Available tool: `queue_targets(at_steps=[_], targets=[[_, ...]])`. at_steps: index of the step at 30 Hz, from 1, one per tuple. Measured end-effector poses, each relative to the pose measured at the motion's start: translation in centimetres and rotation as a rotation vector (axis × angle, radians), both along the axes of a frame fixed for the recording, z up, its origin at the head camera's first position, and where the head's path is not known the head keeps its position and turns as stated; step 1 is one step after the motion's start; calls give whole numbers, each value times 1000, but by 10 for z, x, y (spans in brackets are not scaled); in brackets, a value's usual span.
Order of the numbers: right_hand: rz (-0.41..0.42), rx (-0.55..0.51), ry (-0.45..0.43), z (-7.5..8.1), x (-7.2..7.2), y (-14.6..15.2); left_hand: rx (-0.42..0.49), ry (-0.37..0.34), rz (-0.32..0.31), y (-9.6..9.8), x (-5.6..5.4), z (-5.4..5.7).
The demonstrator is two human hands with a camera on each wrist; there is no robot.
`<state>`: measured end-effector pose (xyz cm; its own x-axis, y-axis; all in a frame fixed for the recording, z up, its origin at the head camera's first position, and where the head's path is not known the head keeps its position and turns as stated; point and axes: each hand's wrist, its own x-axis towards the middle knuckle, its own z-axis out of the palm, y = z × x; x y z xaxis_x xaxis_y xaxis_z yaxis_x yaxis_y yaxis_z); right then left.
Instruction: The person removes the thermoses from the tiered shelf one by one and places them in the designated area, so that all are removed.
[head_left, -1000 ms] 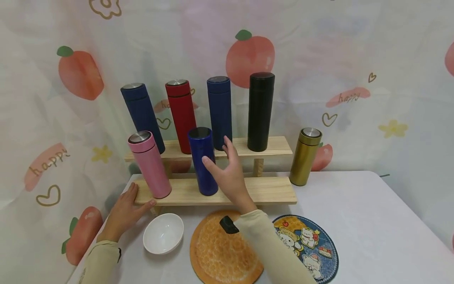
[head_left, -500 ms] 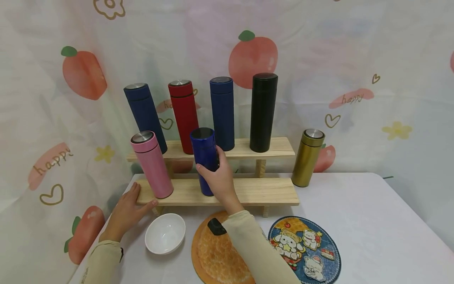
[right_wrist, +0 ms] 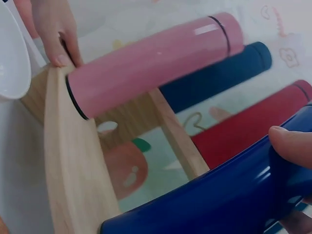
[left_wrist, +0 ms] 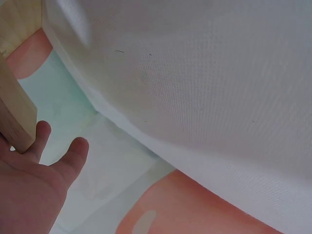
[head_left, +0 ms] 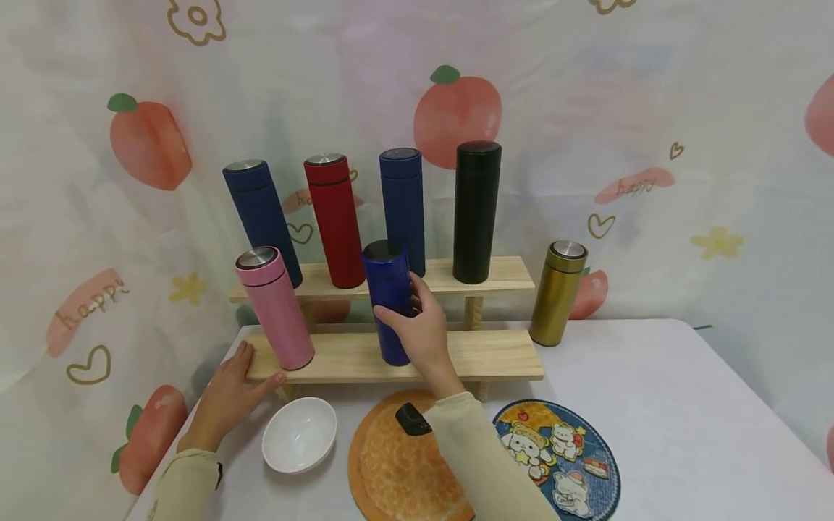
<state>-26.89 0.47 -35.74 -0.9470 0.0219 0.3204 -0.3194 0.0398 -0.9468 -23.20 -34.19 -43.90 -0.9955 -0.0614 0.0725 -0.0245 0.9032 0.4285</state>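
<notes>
My right hand (head_left: 426,336) grips a glossy blue thermos (head_left: 386,278) with a dark lid, thumb in front and fingers around its right side. The thermos's base is at the lower plank (head_left: 485,354) of a two-tier wooden stand. In the right wrist view the thumb lies on the blue thermos (right_wrist: 219,190), whose base end overlaps the plank. My left hand (head_left: 224,394) holds the lower plank's left end, thumb at the front edge. The left wrist view shows its fingers (left_wrist: 73,158) beside the wooden end (left_wrist: 19,109). A pink thermos (head_left: 276,307) stands near that hand.
On the upper plank (head_left: 511,273) stand two navy thermoses, a red thermos (head_left: 335,224) and a black thermos (head_left: 478,213). A gold thermos (head_left: 559,297) stands right of the stand. In front lie a white bowl (head_left: 300,434), a bread-patterned round mat (head_left: 397,470) and a denim-patterned mat (head_left: 602,463).
My right hand has reached the blue thermos, closed around it and shifted it to the right along the lower plank. My left hand has stayed at the plank's end.
</notes>
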Motion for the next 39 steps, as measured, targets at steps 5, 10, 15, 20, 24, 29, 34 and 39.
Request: queue_targets(at_steps=[5,10,15,20,24,29,34,39], targets=[[-12,-24,5,6,1,19,4,19,0,-1,3,1],[-35,-37,31,11,4,44,4,23,2,-1,4,1],[-84,-50,30,20,10,73,0,24,6,-2,4,1],[-156,-34,61,25,17,102,-7,30,2,-2,2,-2],[-221,-38,101,27,25,122,-8,27,-4,-2,1,-3],[-285,-44,115,25,32,148,-1,34,-9,-1,0,-5],[-316,-68,68,20,37,175,6,43,-10,-1,1,-5],[-319,-176,-5,13,37,202,2,42,-5,-1,0,-3]])
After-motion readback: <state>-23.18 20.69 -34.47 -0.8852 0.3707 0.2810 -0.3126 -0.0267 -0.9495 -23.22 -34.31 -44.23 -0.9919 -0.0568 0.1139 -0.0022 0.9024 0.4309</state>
